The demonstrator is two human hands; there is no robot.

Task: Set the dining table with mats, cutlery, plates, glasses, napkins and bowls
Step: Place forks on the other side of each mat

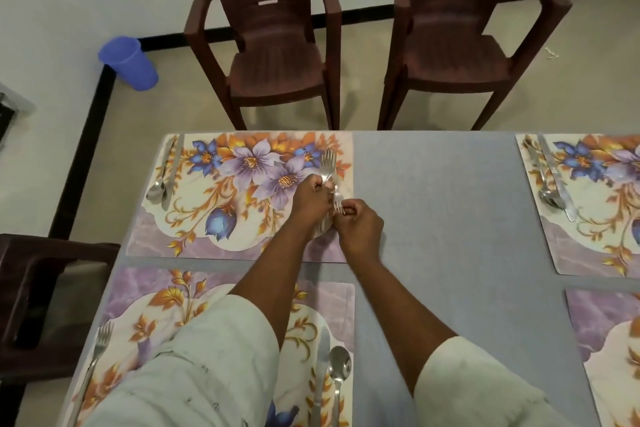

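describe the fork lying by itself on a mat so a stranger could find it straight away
Start at the near left mat, the one the arms reach across. The fork lies along that mat's left edge, tines pointing away from the person. It is the only fork lying on a mat; the others are gripped in the hands.

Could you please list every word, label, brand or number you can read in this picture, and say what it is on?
None: no readable text shows anywhere. The mats carry only flower prints, and the chairs, blue cup and cutlery show no legible marks.

Purple-and-orange floral mats (242,191) on grey table (433,201); maroon chairs (273,55).
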